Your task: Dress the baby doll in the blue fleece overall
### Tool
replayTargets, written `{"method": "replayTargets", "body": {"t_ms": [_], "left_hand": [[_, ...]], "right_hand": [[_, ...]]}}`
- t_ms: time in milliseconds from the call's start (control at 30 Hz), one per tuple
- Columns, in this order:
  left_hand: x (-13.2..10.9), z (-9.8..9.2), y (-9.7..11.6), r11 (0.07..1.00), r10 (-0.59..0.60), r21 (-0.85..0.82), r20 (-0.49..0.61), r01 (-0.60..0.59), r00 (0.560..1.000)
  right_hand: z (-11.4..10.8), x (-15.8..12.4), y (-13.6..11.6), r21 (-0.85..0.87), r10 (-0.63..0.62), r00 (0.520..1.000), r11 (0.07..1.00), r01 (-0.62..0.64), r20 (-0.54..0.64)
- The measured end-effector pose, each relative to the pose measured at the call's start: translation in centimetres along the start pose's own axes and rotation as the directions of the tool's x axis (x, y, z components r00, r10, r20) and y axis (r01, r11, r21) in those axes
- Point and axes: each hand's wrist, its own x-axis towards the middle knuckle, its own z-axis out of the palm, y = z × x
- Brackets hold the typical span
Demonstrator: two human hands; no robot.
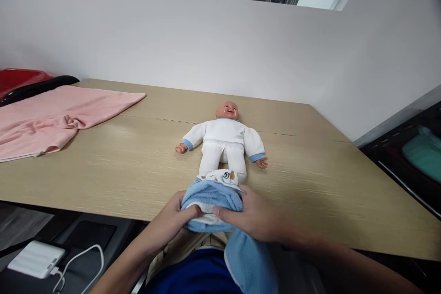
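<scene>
A baby doll (225, 129) lies on its back on the table, head toward the wall, arms spread, in a white top with blue cuffs. Its white legs point toward me, and their lower ends are hidden by a bunched light-blue terry garment (217, 193). The garment has a white band with a cartoon print; one piece hangs over the table's near edge into my lap. My left hand (177, 213) grips its left side and my right hand (255, 213) its right, thumbs on the white inner fabric. Some fingers are hidden beneath the cloth.
A pink cloth garment (76, 115) lies on the left of the wooden table (310, 183). Behind it stands a red thing with a black rim (31, 82). A white power bank (36, 259) with a cable sits below left. A wall (206, 41) borders the far edge.
</scene>
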Motion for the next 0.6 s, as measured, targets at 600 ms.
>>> {"method": "replayTargets", "body": {"t_ms": [600], "left_hand": [[-0.6, 1.6, -4.6, 0.562, 0.275, 0.820, -0.062, -0.108, 0.960]], "right_hand": [[1.9, 0.0, -0.2, -0.738, 0.052, 0.998, 0.675, -0.018, 0.023]]}}
